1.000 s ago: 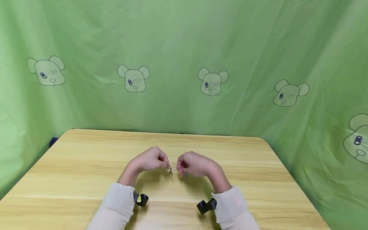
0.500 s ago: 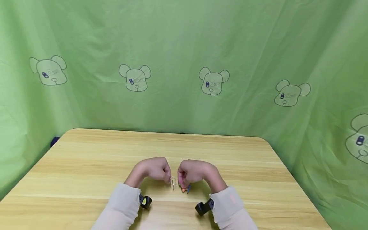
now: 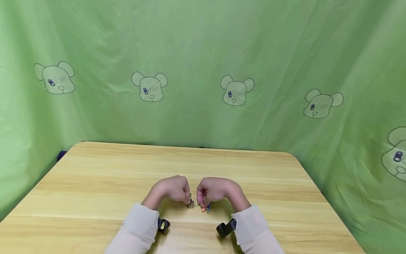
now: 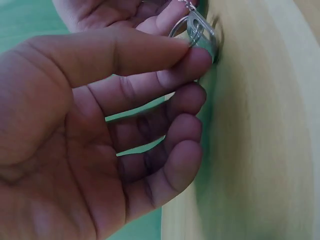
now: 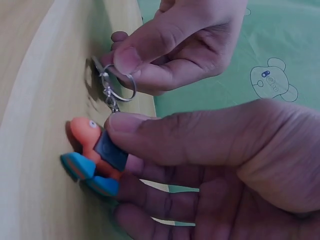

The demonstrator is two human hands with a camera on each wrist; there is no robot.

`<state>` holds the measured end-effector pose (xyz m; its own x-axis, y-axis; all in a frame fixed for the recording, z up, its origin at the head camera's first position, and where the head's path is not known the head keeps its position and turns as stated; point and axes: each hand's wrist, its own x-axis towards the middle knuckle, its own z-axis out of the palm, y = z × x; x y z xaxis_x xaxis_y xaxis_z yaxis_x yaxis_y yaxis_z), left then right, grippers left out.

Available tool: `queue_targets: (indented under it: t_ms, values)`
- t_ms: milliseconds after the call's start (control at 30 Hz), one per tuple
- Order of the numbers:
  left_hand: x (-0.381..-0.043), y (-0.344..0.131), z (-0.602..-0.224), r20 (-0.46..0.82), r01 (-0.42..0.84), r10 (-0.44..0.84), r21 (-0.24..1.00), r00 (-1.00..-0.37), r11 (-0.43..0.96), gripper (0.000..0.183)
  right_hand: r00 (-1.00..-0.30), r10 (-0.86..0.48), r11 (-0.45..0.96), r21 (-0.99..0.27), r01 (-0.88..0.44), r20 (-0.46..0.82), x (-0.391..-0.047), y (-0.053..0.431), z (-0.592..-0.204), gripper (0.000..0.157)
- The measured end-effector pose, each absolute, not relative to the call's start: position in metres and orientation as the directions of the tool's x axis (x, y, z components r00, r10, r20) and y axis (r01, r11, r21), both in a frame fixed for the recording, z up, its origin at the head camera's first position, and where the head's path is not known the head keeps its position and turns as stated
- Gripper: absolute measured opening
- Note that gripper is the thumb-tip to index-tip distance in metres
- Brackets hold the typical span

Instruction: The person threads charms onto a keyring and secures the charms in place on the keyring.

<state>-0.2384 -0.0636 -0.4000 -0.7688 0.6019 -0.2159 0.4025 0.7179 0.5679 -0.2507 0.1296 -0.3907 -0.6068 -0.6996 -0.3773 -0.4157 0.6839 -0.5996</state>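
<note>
My left hand (image 3: pixel 176 188) pinches a thin metal key ring (image 5: pixel 134 89) between thumb and index finger. A flat silver metal piece (image 4: pixel 209 31) with a slot hangs by the ring; whether it is a key I cannot tell. My right hand (image 3: pixel 215 188) holds the other end, thumb and index finger pinching the short chain (image 5: pixel 107 90) just above a small keychain figure (image 5: pixel 86 132). That figure is orange with a white eye, a dark blue body patch and blue feet. It hangs low by the tabletop, partly hidden by the right fingers.
The light wooden table (image 3: pixel 133 165) spreads around both hands. Behind it hangs a green curtain (image 3: pixel 190 116) printed with bear heads. Black wrist cameras (image 3: pixel 224 229) sit at both cuffs.
Both hands have come down and nearer to the body, mostly in the first half second. The ring and figure moved with them; the metal piece has shifted beside the left fingertips.
</note>
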Motion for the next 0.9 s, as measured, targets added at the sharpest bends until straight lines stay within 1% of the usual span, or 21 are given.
queue_targets:
  t_ms: [200, 367, 433, 600, 767, 900]
  values:
    - [-0.237, -0.059, -0.401, -0.229, 0.383, 0.563, 0.53, -0.794, 0.756, 0.038, -0.606, -0.7, 0.68, -0.613, -0.402, -0.378, -0.253, 0.133, -0.392, 0.014]
    - [-0.239, -0.058, -0.403, -0.234, 0.361, 0.535, 0.519, -0.812, 0.775, 0.025, -0.622, -0.691, 0.688, -0.6, -0.409, -0.369, -0.254, 0.137, -0.391, 0.016]
    - [-0.24, -0.059, -0.402, -0.234, 0.349, 0.524, 0.52, -0.819, 0.779, 0.022, -0.631, -0.686, 0.692, -0.594, -0.411, -0.362, -0.255, 0.138, -0.39, 0.017]
    - [-0.24, -0.066, -0.401, -0.235, 0.324, 0.502, 0.528, -0.832, 0.785, 0.03, -0.644, -0.687, 0.684, -0.598, -0.417, -0.336, -0.257, 0.138, -0.387, 0.019]
    - [-0.237, -0.074, -0.4, -0.218, 0.319, 0.502, 0.552, -0.837, 0.771, 0.027, -0.662, -0.712, 0.644, -0.593, -0.483, -0.234, -0.257, 0.136, -0.386, 0.017]
    - [-0.235, -0.078, -0.402, -0.163, 0.324, 0.498, 0.582, -0.852, 0.746, 0.022, -0.717, -0.686, 0.646, -0.556, -0.523, -0.123, -0.255, 0.134, -0.386, 0.007]
